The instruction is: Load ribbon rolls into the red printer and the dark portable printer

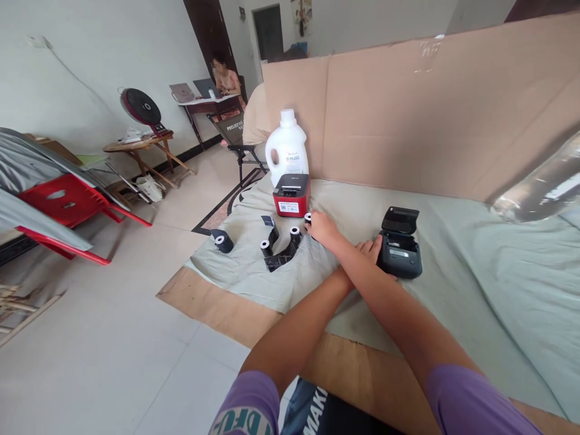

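Observation:
My forearms cross over the cloth, the right one on top. My right hand (pixel 322 228) is closed round a small dark paper roll with a white core (pixel 309 217), just in front of the red and black receipt printer (pixel 292 196). Reaching right beneath it, my left hand (pixel 369 251) grips the left side of a small black portable printer (pixel 401 257), partly hidden by my right forearm. That printer's lid (pixel 400 220) stands raised. Two partly unwound black rolls (pixel 281 257) lie left of my right hand, and another dark roll (pixel 223 241) sits farther left.
A white detergent jug (pixel 288 148) stands behind the receipt printer. A cardboard sheet (pixel 399 121) rises along the back. At right lies a clear plastic-wrapped bundle (pixel 541 181). A person (pixel 225 78) sits at a far desk; a folding chair (pixel 233 130) stands beyond the cloth.

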